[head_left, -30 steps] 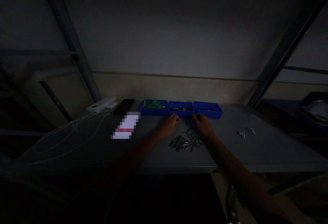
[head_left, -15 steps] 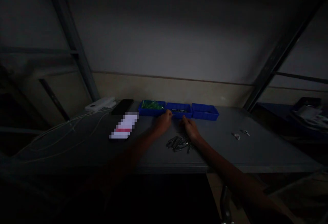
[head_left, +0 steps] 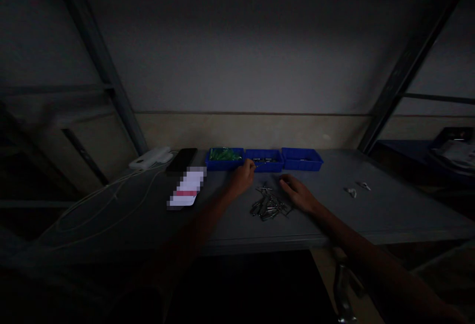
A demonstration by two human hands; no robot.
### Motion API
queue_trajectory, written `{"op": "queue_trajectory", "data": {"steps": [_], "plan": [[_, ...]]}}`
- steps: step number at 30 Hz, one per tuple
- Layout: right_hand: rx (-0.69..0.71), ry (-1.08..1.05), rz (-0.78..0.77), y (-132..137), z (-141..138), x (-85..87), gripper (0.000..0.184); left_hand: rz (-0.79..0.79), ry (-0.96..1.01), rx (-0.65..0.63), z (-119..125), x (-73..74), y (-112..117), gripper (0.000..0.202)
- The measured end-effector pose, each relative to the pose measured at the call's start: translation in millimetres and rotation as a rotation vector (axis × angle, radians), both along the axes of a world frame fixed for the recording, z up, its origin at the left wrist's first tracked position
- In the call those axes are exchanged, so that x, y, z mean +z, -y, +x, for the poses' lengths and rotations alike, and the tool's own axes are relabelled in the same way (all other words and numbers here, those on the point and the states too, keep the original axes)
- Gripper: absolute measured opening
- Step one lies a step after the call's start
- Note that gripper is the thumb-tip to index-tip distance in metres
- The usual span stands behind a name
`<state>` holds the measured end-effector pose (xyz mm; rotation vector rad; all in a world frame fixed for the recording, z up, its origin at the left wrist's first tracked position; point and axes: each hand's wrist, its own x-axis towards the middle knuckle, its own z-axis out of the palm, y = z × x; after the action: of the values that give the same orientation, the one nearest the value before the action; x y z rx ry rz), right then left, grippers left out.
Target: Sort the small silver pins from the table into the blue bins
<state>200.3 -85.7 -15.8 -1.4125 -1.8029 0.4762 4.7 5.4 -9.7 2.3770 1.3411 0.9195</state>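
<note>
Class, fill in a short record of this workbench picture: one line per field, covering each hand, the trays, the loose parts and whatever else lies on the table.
Left hand: at the front edge of the middle blue tray, fingers pinched on a thin metal piece
Right hand: flat on the table, beside the pile of metal parts
Trays: three blue, in a row; left tray holds green items
Elsewhere: white cable, dark phone, two small pieces

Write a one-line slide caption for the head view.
Left hand at the middle blue tray, right hand beside loose metal parts.
</note>
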Motion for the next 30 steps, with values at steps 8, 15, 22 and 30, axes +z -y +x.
{"op": "queue_trajectory", "data": {"steps": [8, 15, 22, 30], "plan": [[0.286, 0.494, 0.189, 21, -26, -13.3, 0.097, -0.005, 0.03, -0.036, 3, -4.3, -1, 0.016], [0.326, 0.433, 0.19, 1, -57, -7.7, 0.085, -0.01, 0.015, -0.035, 0, -3.6, -1, 0.013], [0.276, 0.282, 0.324, 10, -46, 2.1, 0.037, 0.014, 0.033, -0.103, 2, -9.0, -2, 0.013], [-0.207, 0.157, 0.27, -18, -15, -8.0, 0.033, -0.063, -0.034, -0.132, 1, -8.9, -1, 0.015]]}}
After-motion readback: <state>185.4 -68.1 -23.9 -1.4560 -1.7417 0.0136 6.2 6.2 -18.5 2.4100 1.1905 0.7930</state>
